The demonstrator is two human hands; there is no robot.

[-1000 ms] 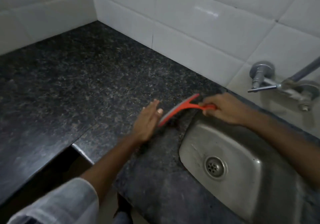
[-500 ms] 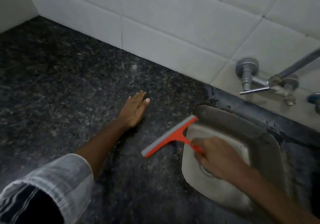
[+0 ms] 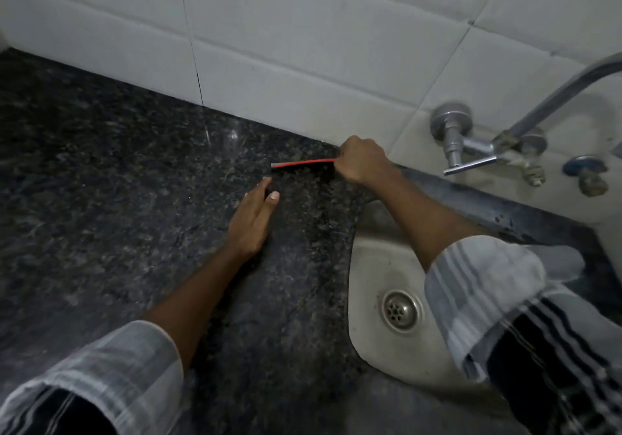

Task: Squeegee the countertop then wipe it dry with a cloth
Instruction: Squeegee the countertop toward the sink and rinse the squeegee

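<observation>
A red squeegee with a grey blade lies edge-on against the dark speckled granite countertop, close to the tiled back wall. My right hand is closed around its handle, which the fingers hide. My left hand rests flat on the counter just in front of the blade, fingers together and holding nothing. No cloth is in view.
A steel sink with a round drain is set into the counter at the right. A metal tap with a lever and spout sticks out of the white tiled wall above it.
My right hand has carried the squeegee from the sink's left edge back to the wall side of the counter. My left hand stays flat on the counter.
</observation>
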